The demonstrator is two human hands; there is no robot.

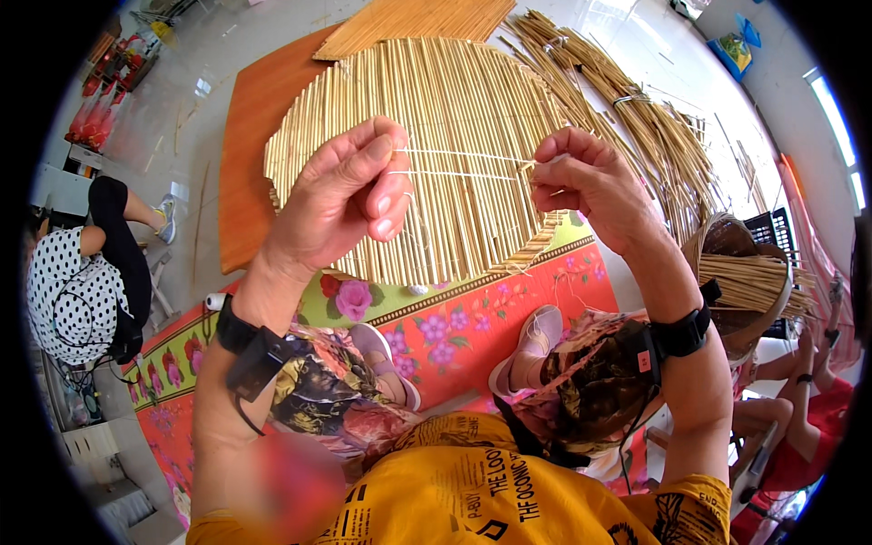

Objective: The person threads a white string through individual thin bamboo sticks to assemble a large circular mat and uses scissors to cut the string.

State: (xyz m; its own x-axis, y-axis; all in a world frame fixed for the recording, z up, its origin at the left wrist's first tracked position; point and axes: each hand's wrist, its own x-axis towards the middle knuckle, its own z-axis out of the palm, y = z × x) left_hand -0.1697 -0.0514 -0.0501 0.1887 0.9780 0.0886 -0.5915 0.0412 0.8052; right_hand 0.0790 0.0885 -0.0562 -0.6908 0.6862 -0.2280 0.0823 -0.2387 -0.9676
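Observation:
A white string [468,163] runs in two strands between my hands, stretched above a round mat of pale reed stalks [436,232]. My left hand [350,182] pinches the string between thumb and forefinger, and a loop of it passes by the curled fingers. On the other side, my right hand [590,186] grips the far end with thumb and fingertips, near the mat's right edge. The mat's stalks lie side by side, their ends forming a jagged rounded outline.
Under the mat are a brown wooden board [250,173] and a flowered red cloth [454,331]. Bundled reed stalks [636,109] lie at the back right. A basket of cut stalks [749,277] stands at the right. Other people sit at the left [77,282] and lower right [808,436].

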